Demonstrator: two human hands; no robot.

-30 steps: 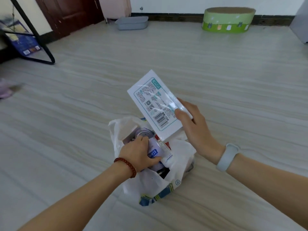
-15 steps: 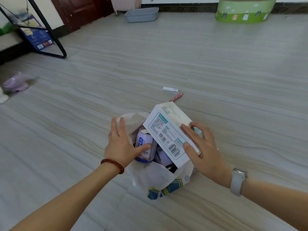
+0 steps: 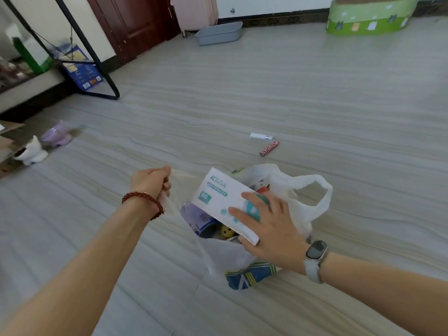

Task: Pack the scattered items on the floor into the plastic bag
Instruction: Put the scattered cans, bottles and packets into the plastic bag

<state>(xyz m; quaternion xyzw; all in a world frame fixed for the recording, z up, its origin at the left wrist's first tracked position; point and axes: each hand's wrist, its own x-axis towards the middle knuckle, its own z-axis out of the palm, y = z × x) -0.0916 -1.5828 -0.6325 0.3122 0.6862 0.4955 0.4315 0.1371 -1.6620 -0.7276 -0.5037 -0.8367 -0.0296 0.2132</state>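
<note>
Head view: a person's two bare arms reach over a pale striped floor (image 3: 315,93).
Bag: a white plastic bag (image 3: 232,258) sits on the floor between the hands, mouth open, one handle loop standing free at the right.
Left hand: the left hand (image 3: 151,181), with a bead bracelet at the wrist, has its fingers curled around the bag's left handle and pulls it out taut to the left.
Right hand: the right hand (image 3: 269,229), wearing a watch, lies with spread fingers over a white box (image 3: 223,197), thumb under its near end.
Box: tilted, resting across the bag's mouth, not fully inside.
In bag: a can (image 3: 197,218) and a yellow item (image 3: 226,230) show beneath the box.
On floor: a white tube (image 3: 261,136) and a spotted pink tube (image 3: 269,148) lie just beyond the bag, near each other.
</note>
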